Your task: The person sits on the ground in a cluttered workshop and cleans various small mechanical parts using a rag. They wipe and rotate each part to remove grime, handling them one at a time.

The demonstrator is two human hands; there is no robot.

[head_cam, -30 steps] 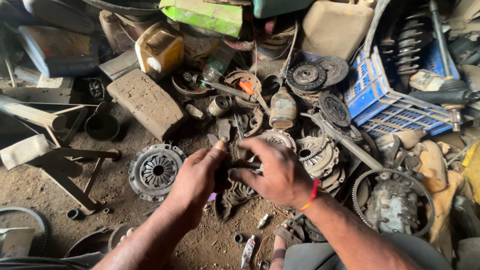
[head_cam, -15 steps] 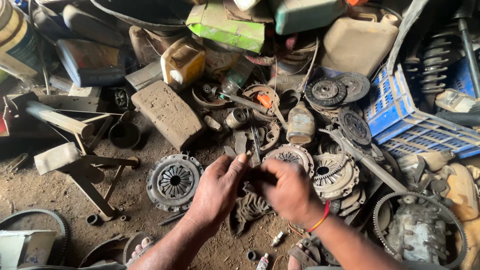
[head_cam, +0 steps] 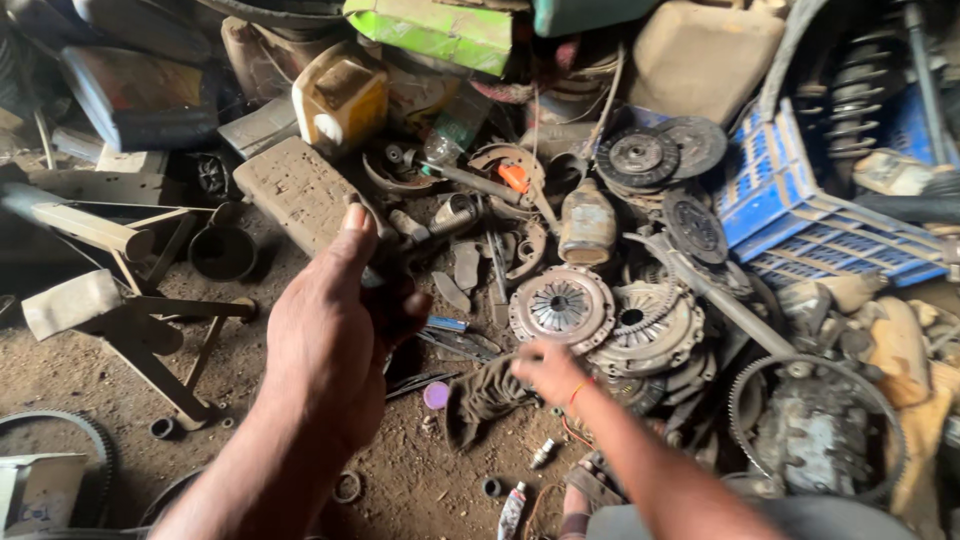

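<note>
Left hand (head_cam: 335, 325) is raised close to the camera, back turned upward, thumb extended, fingers curled inward around something dark. Left forearm is angled up from the lower left. Right hand (head_cam: 548, 370) is lowered and reached forward, blurred, fingers loosely bent; a red band is worn at its wrist.

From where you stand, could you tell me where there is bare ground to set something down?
Bare dirt lies left of the left hand, between the metal stand and belt. Right of the rag, clutch plates and gears crowd it.
</note>
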